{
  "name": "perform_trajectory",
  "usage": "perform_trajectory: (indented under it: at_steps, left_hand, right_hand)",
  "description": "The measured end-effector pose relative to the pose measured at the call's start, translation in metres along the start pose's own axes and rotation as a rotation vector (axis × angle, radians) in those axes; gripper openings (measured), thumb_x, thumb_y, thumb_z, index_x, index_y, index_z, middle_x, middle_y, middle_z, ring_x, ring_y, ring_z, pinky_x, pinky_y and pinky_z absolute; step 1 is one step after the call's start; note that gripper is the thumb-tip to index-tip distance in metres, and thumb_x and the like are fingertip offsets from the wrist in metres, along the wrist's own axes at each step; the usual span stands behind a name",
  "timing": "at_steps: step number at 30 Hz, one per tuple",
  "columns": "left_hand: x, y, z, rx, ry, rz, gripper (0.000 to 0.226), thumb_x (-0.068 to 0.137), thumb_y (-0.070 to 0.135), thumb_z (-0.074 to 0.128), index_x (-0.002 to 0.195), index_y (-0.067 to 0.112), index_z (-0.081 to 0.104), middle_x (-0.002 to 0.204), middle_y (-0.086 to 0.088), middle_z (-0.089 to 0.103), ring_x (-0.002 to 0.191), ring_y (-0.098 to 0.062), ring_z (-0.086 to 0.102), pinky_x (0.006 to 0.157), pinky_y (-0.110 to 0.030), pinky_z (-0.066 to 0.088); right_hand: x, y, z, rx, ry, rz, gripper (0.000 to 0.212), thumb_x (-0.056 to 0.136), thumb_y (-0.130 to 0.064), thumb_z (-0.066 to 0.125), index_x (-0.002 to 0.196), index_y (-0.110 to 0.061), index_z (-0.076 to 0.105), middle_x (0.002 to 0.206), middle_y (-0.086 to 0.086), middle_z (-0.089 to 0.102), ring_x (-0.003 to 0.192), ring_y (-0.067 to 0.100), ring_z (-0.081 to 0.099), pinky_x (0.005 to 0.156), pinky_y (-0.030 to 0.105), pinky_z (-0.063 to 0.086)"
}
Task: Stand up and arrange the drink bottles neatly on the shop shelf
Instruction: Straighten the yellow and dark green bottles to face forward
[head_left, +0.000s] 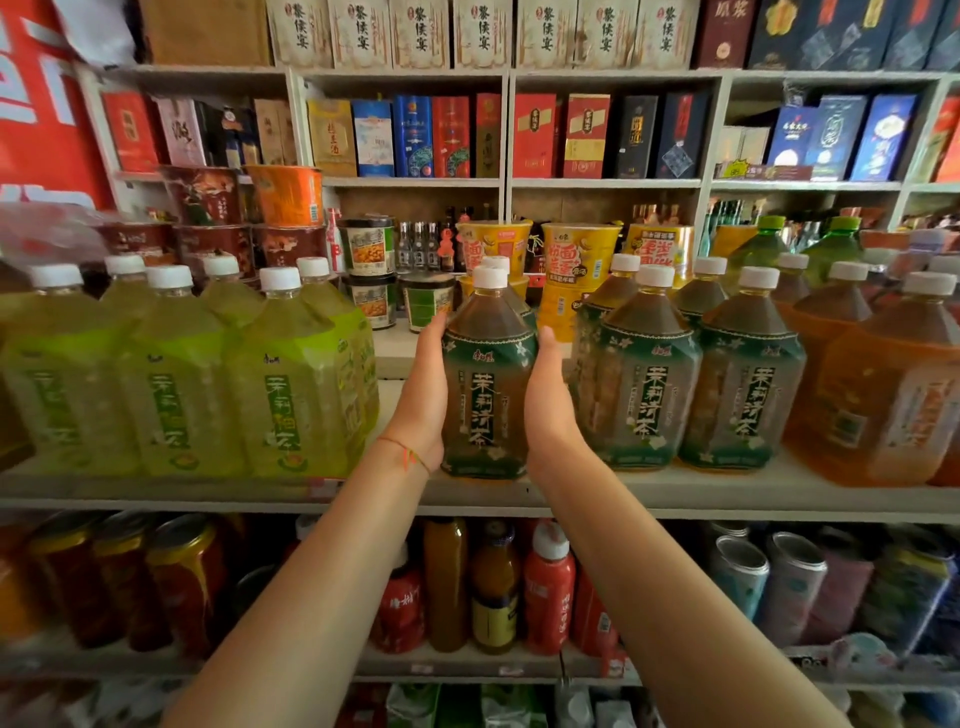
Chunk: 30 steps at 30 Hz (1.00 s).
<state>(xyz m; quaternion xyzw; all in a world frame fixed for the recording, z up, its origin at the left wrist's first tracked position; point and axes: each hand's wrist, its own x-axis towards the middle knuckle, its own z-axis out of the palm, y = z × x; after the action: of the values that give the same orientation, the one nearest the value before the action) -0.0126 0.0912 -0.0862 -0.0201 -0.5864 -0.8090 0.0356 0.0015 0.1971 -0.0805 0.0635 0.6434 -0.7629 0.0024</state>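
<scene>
Lower shelf, nearest me, under my forearms: red bottles (549, 597), an amber juice bottle (445, 582), jars with gold lids (182, 577) at left, cans (795, 582) at right.

Middle shelf (260, 493), front lip bare along its edge beneath my wrists.

My left hand (422, 395): palm flat against the left side of the dark green tea bottle (488, 384), fingers straight and reaching up its shoulder. A red string bracelet (408, 453) on that wrist.

My right hand (548, 400): palm pressed to the bottle's right side, fingers hidden behind it, so I cannot tell how far they wrap.

Dark green tea bottle: upright, white cap, base on the shelf close to the front edge, label facing me. A second white cap shows just behind it.

Left of it: an open gap of bare shelf, then the yellow-green tea bottles (291, 384), upright in rows.

Right of it: a narrower gap, filled by my right hand, then matching green-label bottles (639, 384), then orange-label bottles (883, 395) at the far right.

Behind, on a raised step: yellow noodle cups (576, 270), snack tubs (370, 249), red and orange noodle bowls (249, 208).

Upper shelves: boxed liquor (415, 135) in red, blue and black; cream cartons (483, 31) on top.
</scene>
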Motion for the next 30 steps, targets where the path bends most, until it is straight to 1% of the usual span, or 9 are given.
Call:
perform_trajectory:
  at_steps: [4, 9, 14, 18, 22, 25, 26, 28, 30]
  left_hand:
    - [-0.006, 0.0, -0.005, 0.013, 0.034, 0.011, 0.068, 0.091, 0.077, 0.035, 0.128, 0.029, 0.066, 0.116, -0.009, 0.075, 0.109, -0.029, 0.07, 0.095, -0.049, 0.054]
    - [-0.014, 0.002, -0.003, -0.003, 0.063, 0.024, 0.06, 0.096, 0.07, 0.034, 0.121, 0.028, 0.069, 0.105, -0.006, 0.078, 0.093, -0.023, 0.076, 0.073, -0.035, 0.057]
    - [-0.019, 0.0, 0.002, -0.038, 0.104, 0.034, 0.06, 0.097, 0.068, 0.034, 0.118, 0.026, 0.071, 0.104, -0.006, 0.078, 0.097, -0.025, 0.074, 0.077, -0.038, 0.057]
    - [-0.016, -0.004, 0.004, -0.02, 0.272, 0.111, 0.068, 0.075, 0.078, 0.044, 0.114, 0.03, 0.072, 0.112, -0.003, 0.075, 0.11, -0.027, 0.069, 0.099, -0.049, 0.053]
    - [-0.046, -0.007, 0.031, 0.211, 0.49, 0.607, 0.048, 0.096, 0.041, 0.046, 0.137, 0.017, 0.056, 0.133, 0.005, 0.058, 0.123, -0.006, 0.054, 0.105, -0.025, 0.044]
    - [-0.059, -0.015, 0.06, 0.573, 0.36, 1.227, 0.044, 0.099, 0.013, 0.046, 0.14, -0.003, 0.049, 0.145, -0.007, 0.049, 0.139, -0.019, 0.044, 0.117, -0.033, 0.035]
    - [-0.057, -0.021, 0.068, 0.664, 0.292, 1.314, 0.041, 0.099, 0.007, 0.046, 0.137, -0.006, 0.051, 0.144, -0.01, 0.05, 0.139, -0.021, 0.045, 0.118, -0.033, 0.034]
    - [-0.052, -0.028, 0.086, 0.687, 0.147, 1.21, 0.039, 0.101, 0.004, 0.046, 0.139, -0.001, 0.052, 0.144, -0.008, 0.052, 0.137, -0.014, 0.045, 0.117, -0.026, 0.035]
    - [-0.049, -0.035, 0.105, 0.664, 0.072, 0.838, 0.046, 0.103, 0.012, 0.049, 0.149, 0.014, 0.042, 0.151, 0.001, 0.045, 0.137, -0.001, 0.038, 0.115, -0.018, 0.031]
  right_hand:
    - [-0.007, 0.001, 0.007, -0.006, 0.01, -0.004, 0.078, 0.09, -0.08, 0.027, 0.143, -0.028, 0.052, 0.137, 0.006, 0.061, 0.129, 0.028, 0.053, 0.114, 0.049, 0.036]
    - [-0.015, -0.003, 0.006, -0.028, 0.028, 0.0, 0.076, 0.095, -0.074, 0.025, 0.147, -0.023, 0.046, 0.145, 0.008, 0.054, 0.135, 0.029, 0.047, 0.114, 0.044, 0.032]
    - [-0.022, -0.004, 0.006, -0.042, 0.034, -0.008, 0.076, 0.095, -0.074, 0.023, 0.148, -0.024, 0.046, 0.144, 0.007, 0.055, 0.134, 0.028, 0.047, 0.114, 0.045, 0.033]
    - [-0.027, -0.006, 0.001, -0.114, 0.013, -0.127, 0.064, 0.102, -0.063, 0.021, 0.146, -0.024, 0.046, 0.142, 0.002, 0.055, 0.136, 0.024, 0.046, 0.111, 0.04, 0.034]
    - [-0.038, -0.009, -0.02, -0.256, 0.088, -0.656, 0.048, 0.106, -0.034, 0.039, 0.152, -0.023, 0.037, 0.153, -0.006, 0.043, 0.141, 0.01, 0.038, 0.115, 0.033, 0.033]
    - [-0.036, -0.017, -0.049, -0.304, 0.311, -0.995, 0.048, 0.1, -0.015, 0.047, 0.148, -0.011, 0.041, 0.152, 0.003, 0.042, 0.143, 0.014, 0.035, 0.118, 0.038, 0.032]
    - [-0.03, -0.018, -0.059, -0.31, 0.366, -1.027, 0.049, 0.099, -0.012, 0.048, 0.147, -0.009, 0.041, 0.151, 0.006, 0.041, 0.143, 0.016, 0.035, 0.117, 0.037, 0.032]
    - [-0.02, -0.017, -0.08, -0.327, 0.414, -0.951, 0.053, 0.098, -0.011, 0.049, 0.149, -0.009, 0.036, 0.153, 0.007, 0.037, 0.142, 0.017, 0.034, 0.116, 0.036, 0.033]
    - [-0.016, -0.014, -0.099, -0.387, 0.409, -0.855, 0.059, 0.097, -0.012, 0.051, 0.152, -0.01, 0.03, 0.155, 0.008, 0.034, 0.142, 0.018, 0.033, 0.116, 0.036, 0.034]
